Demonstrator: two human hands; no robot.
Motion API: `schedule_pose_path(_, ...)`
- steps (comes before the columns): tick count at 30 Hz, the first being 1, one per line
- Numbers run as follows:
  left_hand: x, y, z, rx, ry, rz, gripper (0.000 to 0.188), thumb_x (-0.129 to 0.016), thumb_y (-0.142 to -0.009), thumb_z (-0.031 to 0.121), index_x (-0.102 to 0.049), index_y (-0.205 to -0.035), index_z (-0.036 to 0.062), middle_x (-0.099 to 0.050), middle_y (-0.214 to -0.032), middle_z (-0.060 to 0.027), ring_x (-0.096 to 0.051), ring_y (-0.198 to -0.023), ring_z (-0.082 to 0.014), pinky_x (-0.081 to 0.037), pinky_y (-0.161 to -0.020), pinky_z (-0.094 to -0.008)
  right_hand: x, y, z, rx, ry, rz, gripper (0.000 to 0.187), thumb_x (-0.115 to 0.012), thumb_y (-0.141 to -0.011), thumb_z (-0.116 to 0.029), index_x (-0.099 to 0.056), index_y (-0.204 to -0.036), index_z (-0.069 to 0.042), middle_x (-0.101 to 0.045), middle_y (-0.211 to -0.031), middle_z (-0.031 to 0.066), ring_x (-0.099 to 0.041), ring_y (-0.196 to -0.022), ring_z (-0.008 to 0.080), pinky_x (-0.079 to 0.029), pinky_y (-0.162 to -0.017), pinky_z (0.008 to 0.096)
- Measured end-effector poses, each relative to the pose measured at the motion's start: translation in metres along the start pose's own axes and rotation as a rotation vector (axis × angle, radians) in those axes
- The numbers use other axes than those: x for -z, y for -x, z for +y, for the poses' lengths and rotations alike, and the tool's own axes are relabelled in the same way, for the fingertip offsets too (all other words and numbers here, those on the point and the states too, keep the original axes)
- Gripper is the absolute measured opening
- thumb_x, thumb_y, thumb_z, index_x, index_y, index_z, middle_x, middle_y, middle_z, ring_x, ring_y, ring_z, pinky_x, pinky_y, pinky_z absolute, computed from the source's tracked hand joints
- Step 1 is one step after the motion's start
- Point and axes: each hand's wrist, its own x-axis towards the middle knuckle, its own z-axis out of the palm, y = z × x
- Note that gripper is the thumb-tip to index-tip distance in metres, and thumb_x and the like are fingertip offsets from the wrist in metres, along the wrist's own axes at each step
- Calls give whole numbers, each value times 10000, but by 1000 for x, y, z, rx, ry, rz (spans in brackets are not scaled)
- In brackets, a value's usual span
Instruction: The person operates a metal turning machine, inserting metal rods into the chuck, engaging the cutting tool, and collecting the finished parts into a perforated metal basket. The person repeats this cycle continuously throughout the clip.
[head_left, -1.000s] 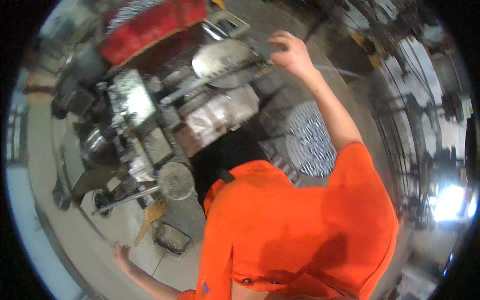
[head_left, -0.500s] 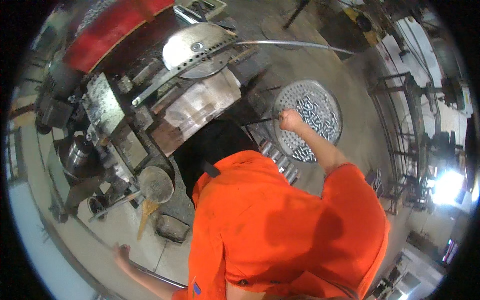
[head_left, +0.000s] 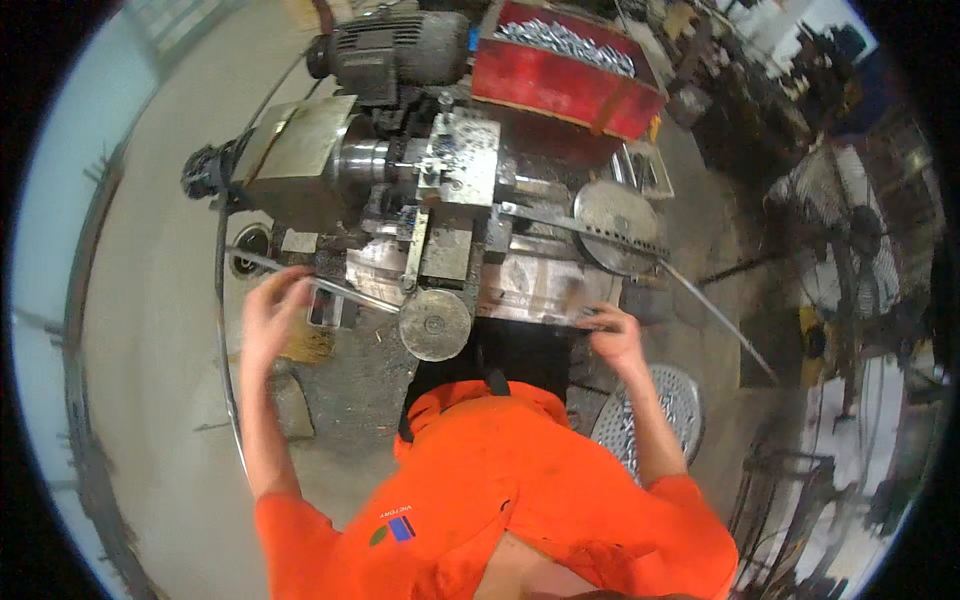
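Note:
My left hand (head_left: pixel 272 315) is raised beside the long metal lever (head_left: pixel 345 290) of a lathe-like machine. Motion smears its fingers, and I cannot tell whether they touch the lever. My right hand (head_left: pixel 615 338) is at the front edge of the machine's pale metal bed (head_left: pixel 540 285), its fingers bent together; anything between them is too small and blurred to name. Below that forearm stands a round perforated tray (head_left: pixel 683 390) with small shiny metal parts (head_left: pixel 640 405), partly covered by my arm and orange clothing. Between my hands sits a round metal disc (head_left: pixel 435 325).
A red bin (head_left: pixel 555 85) heaped with metal parts stands behind the machine, beside a dark ribbed motor (head_left: pixel 395 48). A perforated bar (head_left: pixel 590 230) crosses a larger disc (head_left: pixel 620 215); a thin rod (head_left: pixel 715 320) extends to the right. A cable (head_left: pixel 222 260) hangs at left.
My view has swung from the tray toward the machine. My right hand has left the tray for the machine bed, and my left hand has come up to the lever.

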Motion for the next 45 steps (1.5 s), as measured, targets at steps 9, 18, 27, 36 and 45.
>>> schedule_pose_path(9,-120,-13,39,63,970,-481,383,-542,-898,346,-604,-870,-31,-626,-734,-60,-608,-672,-136,-483,-653,-269,-108,-80,-166,806,-25,-89,319,-574,-538,-99,-658,-845,-71,-577,-1142,137,-538,-944,324,-439,-819,366)
schedule_pose_path(18,-97,-21,30,-72,172,-285,359,-619,-859,305,-609,-674,-3,-527,-514,-8,-494,-468,-72,-369,-428,-246,-117,-85,-179,887,206,-246,300,-602,-539,-150,-631,-814,-31,-561,-948,138,-519,-815,327,-457,-729,395)
schedule_pose_path(27,-30,-32,19,-116,63,-157,249,-578,-866,214,-621,-963,-11,-599,-686,-35,-543,-559,-90,-447,-527,-251,-122,-155,-189,959,269,-304,232,-630,-546,-174,-677,-746,-66,-592,-873,107,-535,-838,304,-465,-723,397)
schedule_pose_path(36,147,86,-119,163,-663,490,307,-547,-763,77,-583,-1061,10,-529,-563,-113,-508,-494,-166,-408,-511,-336,-173,-285,-191,547,741,-245,204,-571,-577,-154,-709,-709,-83,-629,-726,208,-625,-736,370,-514,-708,377)
schedule_pose_path(45,93,149,-118,527,-478,355,351,-668,-761,221,-561,-949,-54,-587,-686,-176,-600,-642,-289,-463,-605,-383,-187,-288,-194,632,714,-317,197,-595,-556,-154,-688,-689,-43,-636,-734,199,-628,-746,358,-514,-727,374)
